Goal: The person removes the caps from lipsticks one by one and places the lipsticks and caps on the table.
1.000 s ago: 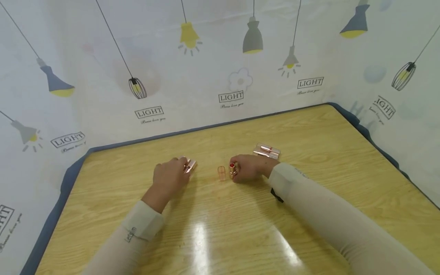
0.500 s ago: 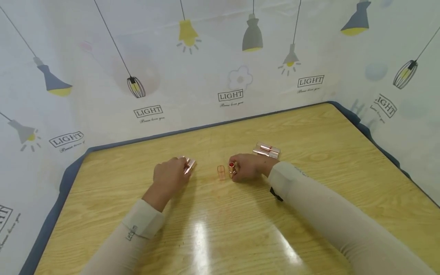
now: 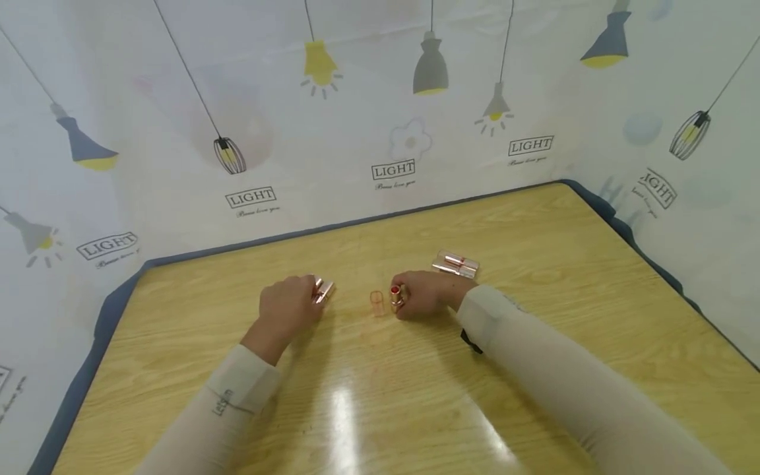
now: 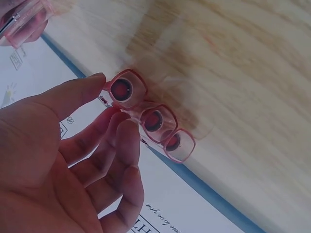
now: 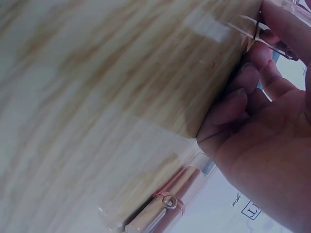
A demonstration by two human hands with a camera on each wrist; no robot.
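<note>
Left hand (image 3: 287, 301) pinches tube (image 4: 121, 90), likely steadying it | right hand (image 3: 423, 295) grips lipstick (image 3: 396, 299), likely keeping it upright | cap (image 3: 377, 303) just left

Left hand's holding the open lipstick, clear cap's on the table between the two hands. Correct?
Wrong hand. The head view shows the right hand holding the open lipstick, not the left hand. The clear cap is on the table between the two hands, as you say.
</note>
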